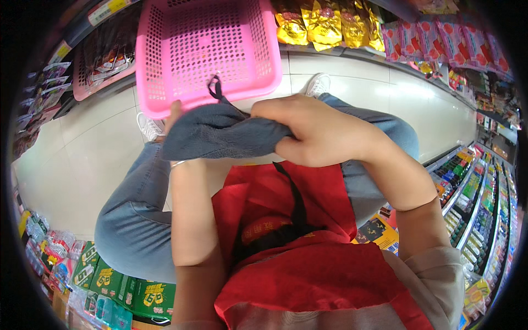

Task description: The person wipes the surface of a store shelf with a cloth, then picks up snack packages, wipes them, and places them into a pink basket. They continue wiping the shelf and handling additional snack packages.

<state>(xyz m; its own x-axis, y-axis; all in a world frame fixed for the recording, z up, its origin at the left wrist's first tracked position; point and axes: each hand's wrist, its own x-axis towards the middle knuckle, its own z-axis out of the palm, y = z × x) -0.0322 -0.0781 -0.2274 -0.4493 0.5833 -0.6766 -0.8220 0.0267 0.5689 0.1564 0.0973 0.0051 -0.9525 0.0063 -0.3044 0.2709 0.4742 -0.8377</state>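
Note:
My right hand [313, 128] grips a bunched dark grey-blue cloth [222, 136] with a thin black loop of strap. The cloth stretches left across my left wrist and covers most of my left hand [175, 110]. Only fingers of that hand show, at the near left corner of a pink perforated plastic basket [208, 43], where they hold the rim. No goods are visible inside the basket, whose far end runs out of the picture at the shelf. A red apron [284, 272] with a black tie lies over my lap between my bent knees.
Gold foil packets [324, 24] and pink packets [445, 43] line the shelf ahead. Another pink basket [82, 78] with packaged goods sits left. Green cartons [109, 282] stand behind my left leg. Stocked shelves [474, 198] rise at right. Pale floor tiles [82, 165] lie below.

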